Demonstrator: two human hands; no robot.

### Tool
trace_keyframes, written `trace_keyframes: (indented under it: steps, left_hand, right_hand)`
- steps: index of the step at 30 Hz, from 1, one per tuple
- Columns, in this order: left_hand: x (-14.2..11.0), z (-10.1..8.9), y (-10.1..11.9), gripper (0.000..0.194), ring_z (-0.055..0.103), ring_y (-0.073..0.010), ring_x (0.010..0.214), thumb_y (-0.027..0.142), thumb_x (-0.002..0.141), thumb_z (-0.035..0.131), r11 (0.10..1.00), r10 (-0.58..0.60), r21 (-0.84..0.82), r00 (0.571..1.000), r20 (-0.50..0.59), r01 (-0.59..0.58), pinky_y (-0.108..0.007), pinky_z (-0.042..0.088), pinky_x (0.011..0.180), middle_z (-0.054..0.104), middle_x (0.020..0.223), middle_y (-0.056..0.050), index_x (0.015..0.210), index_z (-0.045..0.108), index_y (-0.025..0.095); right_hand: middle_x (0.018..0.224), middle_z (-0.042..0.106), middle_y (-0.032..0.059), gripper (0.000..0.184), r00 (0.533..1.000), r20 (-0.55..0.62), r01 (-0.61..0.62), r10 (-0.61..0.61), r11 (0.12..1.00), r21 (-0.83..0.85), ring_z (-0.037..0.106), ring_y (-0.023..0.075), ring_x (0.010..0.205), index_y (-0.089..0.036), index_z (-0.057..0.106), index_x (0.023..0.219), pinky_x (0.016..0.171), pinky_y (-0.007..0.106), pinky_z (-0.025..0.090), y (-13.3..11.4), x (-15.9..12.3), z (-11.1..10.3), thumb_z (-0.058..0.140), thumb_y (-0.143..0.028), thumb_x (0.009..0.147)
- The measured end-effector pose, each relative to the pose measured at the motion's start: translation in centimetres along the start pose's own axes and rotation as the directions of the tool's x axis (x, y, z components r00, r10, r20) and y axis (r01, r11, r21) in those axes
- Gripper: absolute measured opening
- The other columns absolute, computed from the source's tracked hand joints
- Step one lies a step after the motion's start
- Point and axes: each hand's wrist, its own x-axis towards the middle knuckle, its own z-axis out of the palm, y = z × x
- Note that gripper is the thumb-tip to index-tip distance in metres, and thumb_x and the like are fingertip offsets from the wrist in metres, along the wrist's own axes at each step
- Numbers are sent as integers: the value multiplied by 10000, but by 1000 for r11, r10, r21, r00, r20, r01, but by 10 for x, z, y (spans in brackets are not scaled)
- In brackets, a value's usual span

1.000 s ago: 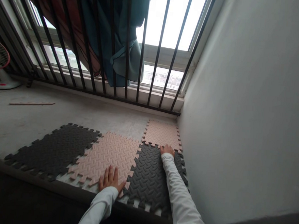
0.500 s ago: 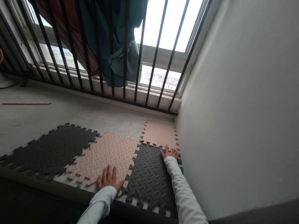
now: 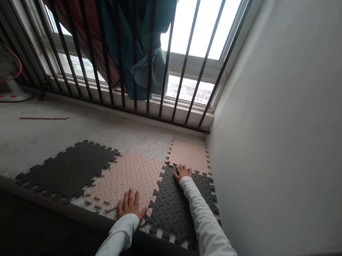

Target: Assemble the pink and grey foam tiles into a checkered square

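Note:
Interlocking foam mats lie on a concrete floor by a wall. My left hand [image 3: 130,205] rests flat, fingers spread, on the near edge of a pink mat [image 3: 126,175]. My right hand [image 3: 182,172] presses flat on the far edge of a dark grey mat [image 3: 174,206], at its toothed seam with a smaller pink mat [image 3: 190,156] in the corner. Another dark grey mat [image 3: 68,169] joins the pink one on the left. Both arms wear white sleeves.
A white wall [image 3: 282,124] rises right beside the mats. Black window bars [image 3: 163,65] with hanging teal and red cloth stand behind. A fan [image 3: 5,73] and a thin wooden strip [image 3: 44,117] lie at the far left. A dark ledge [image 3: 35,220] runs along the near edge.
My right hand has slid left along the seam between the dark grey mat and the corner pink mat. My left hand stays on the pink mat.

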Motion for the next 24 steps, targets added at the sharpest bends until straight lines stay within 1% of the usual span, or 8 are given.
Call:
trace_keyframes:
  steps: [3, 6, 9, 12, 15, 18, 22, 24]
  left_hand:
    - [-2, -5, 0, 670, 119, -219, 1276, 496, 684, 398, 1000, 0, -19, 1000, 19, 0, -425, 83, 1008, 180, 1401, -66, 1279, 300, 203]
    - [-3, -7, 1, 662, 114, -216, 1277, 487, 692, 389, 999, 9, -34, 1000, 26, -8, -426, 83, 1008, 172, 1403, -68, 1281, 296, 200]
    - [-3, -6, 1, 665, 121, -218, 1276, 488, 691, 392, 999, 5, -37, 1000, 18, -5, -429, 79, 1009, 176, 1401, -72, 1281, 297, 198]
    - [-3, -4, 2, 670, 133, -216, 1273, 496, 683, 402, 1000, 2, -30, 1000, -6, -2, -428, 87, 1008, 189, 1398, -70, 1278, 304, 203]
    - [-4, -3, 2, 650, 134, -213, 1274, 467, 681, 424, 1000, 0, -20, 1000, -24, -1, -426, 92, 1009, 207, 1393, -61, 1271, 316, 216]
    - [-4, -3, 3, 636, 137, -219, 1273, 434, 681, 440, 1000, -6, -17, 1000, -27, 6, -430, 91, 1010, 210, 1392, -61, 1269, 322, 222]
    - [-5, -4, 5, 639, 142, -216, 1273, 439, 675, 451, 1000, -13, -13, 1000, -26, 12, -428, 85, 1012, 204, 1390, -55, 1267, 325, 235]
    - [-5, -5, 5, 645, 136, -219, 1274, 436, 672, 454, 1000, -12, -16, 1000, -18, 12, -430, 75, 1013, 196, 1392, -53, 1270, 319, 238]
  right_hand:
    - [1412, 95, 64, 611, 1000, 0, -19, 19, 1000, 2, 58, 178, 1280, -181, 135, 1327, 998, 495, 40, -6, -1, 4, 175, -498, 806]
    - [1396, 168, 87, 611, 999, 20, -43, 43, 998, -41, 83, 201, 1276, -154, 218, 1307, 992, 515, 27, -16, 1, -9, 215, -495, 800]
    - [1389, 194, 91, 596, 1000, 2, 27, -27, 997, -66, 90, 199, 1275, -160, 245, 1299, 999, 497, 7, -31, 4, -19, 234, -487, 801]
    - [1403, 138, 87, 630, 995, 23, 99, -98, 994, -50, 79, 188, 1278, -148, 183, 1318, 1009, 472, 12, -45, 6, -14, 222, -499, 796]
    - [1401, 137, 102, 682, 997, 45, 72, -70, 996, -53, 93, 209, 1275, -111, 187, 1315, 1012, 471, 28, -53, 8, -10, 266, -516, 772]
    - [1385, 204, 96, 635, 996, 38, 81, -79, 995, -54, 131, 215, 1268, -139, 246, 1300, 1013, 469, 29, -56, 12, -15, 294, -490, 773]
    - [1399, 172, 47, 589, 989, 24, 149, -149, 989, -1, 115, 205, 1270, -204, 224, 1306, 1008, 464, 69, -62, 20, -20, 274, -483, 789]
    - [1387, 214, 44, 562, 988, 17, 156, -156, 988, 9, 130, 208, 1265, -207, 254, 1292, 998, 474, 90, -67, 22, -19, 251, -481, 801]
